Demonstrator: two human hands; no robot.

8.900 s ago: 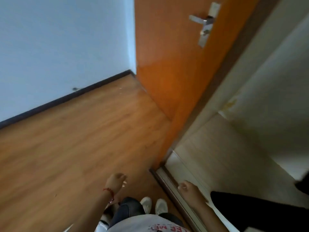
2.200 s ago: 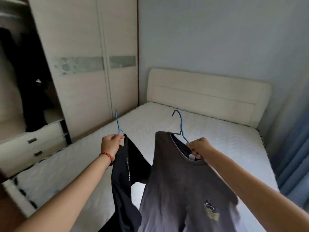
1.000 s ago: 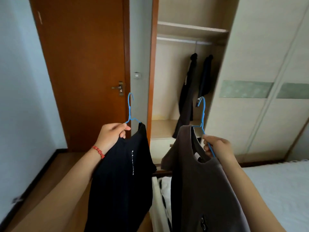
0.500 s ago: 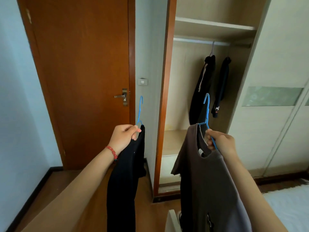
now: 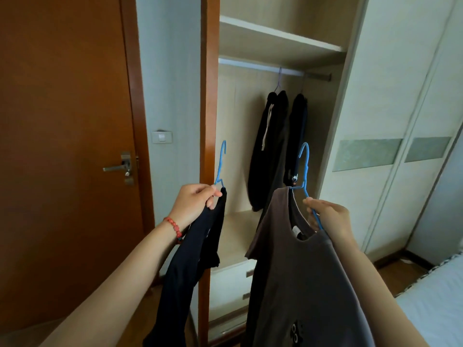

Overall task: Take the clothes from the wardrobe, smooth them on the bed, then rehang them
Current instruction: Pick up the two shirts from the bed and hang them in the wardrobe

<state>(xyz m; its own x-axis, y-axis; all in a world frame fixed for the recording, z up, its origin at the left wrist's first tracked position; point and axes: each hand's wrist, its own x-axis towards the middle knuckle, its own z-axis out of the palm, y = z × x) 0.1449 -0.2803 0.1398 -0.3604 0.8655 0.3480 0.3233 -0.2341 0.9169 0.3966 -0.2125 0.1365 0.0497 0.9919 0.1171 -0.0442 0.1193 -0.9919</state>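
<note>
My left hand (image 5: 194,204) grips a blue hanger (image 5: 221,162) that carries a black shirt (image 5: 186,269) hanging straight down. My right hand (image 5: 330,217) holds a second blue hanger (image 5: 304,166) by its shoulder, with a grey T-shirt (image 5: 303,279) draped on it. Both hooks point up, in front of the open wardrobe (image 5: 288,41). Its rail (image 5: 253,65) runs below a shelf. Two dark garments (image 5: 273,149) hang from the rail's right part.
A brown door (image 5: 65,146) with a metal handle (image 5: 117,167) stands shut at the left. A wooden post (image 5: 209,83) frames the wardrobe's left side. White drawers (image 5: 230,284) sit low inside. Sliding panels (image 5: 400,121) close the right, and the bed's corner (image 5: 436,304) shows at bottom right.
I have moved closer to the open wardrobe. Both hangers with their shirts now sit nearer the rail opening, and the door has slid to the left of view.
</note>
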